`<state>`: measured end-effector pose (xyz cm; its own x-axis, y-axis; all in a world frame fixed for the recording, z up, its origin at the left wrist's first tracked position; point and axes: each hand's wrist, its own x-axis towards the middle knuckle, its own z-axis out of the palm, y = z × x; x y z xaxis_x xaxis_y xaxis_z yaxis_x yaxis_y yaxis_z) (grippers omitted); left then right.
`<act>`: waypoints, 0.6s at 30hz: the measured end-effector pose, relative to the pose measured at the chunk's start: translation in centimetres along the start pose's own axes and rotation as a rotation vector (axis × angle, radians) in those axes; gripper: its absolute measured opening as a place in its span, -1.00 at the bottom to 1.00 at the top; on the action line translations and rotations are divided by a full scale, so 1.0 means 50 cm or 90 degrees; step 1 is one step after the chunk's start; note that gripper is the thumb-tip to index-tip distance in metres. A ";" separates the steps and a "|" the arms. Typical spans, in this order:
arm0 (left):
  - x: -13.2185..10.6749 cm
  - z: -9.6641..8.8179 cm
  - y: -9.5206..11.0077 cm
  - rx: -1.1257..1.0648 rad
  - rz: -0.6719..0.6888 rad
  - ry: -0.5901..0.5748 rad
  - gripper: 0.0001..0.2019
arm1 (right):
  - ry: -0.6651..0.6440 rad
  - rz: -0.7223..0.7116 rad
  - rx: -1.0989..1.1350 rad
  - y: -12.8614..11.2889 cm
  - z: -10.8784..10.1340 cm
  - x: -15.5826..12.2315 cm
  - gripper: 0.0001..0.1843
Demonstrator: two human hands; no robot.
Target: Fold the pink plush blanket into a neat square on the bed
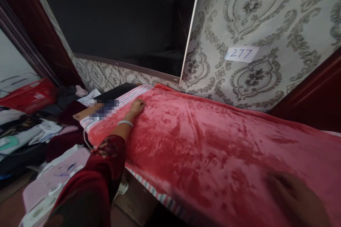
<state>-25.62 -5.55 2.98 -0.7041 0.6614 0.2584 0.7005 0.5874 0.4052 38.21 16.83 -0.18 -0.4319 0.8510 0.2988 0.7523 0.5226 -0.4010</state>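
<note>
A red fleece blanket (213, 142) is spread over a bed, on top of a pink striped sheet (133, 94). My left hand (137, 107) reaches to the far left corner, with a silver bangle on its wrist and a dark red sleeve on the arm. Its fingers are curled and pressed onto the blanket's edge. My right hand (295, 198) lies low on the blanket at the bottom right, dark and smeared by motion, so its fingers cannot be made out.
Patterned wallpaper with a paper label "277" (242, 54) runs behind the bed, beside a large dark panel (119, 17). Left of the bed lie heaped clothes (29, 131), a red basket (29, 95) and a pink ironing board (50, 181). Dark red wood (314, 95) stands at the right.
</note>
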 end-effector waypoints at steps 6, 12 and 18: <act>0.040 -0.013 -0.044 -0.046 0.021 -0.034 -0.76 | -0.080 -0.182 0.227 -0.232 0.101 0.117 -0.62; 0.072 -0.006 -0.073 -0.054 0.067 -0.044 -0.84 | -0.106 -0.221 0.258 -0.326 0.184 0.189 -0.69; 0.086 0.002 -0.092 -0.063 0.124 -0.053 -0.89 | -0.096 -0.202 0.253 -0.324 0.243 0.203 -0.78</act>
<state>-31.87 -5.35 2.12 -0.5419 0.7962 0.2690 0.8048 0.3994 0.4391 15.60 17.64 -1.19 -0.6968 0.6300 0.3428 0.3384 0.7102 -0.6174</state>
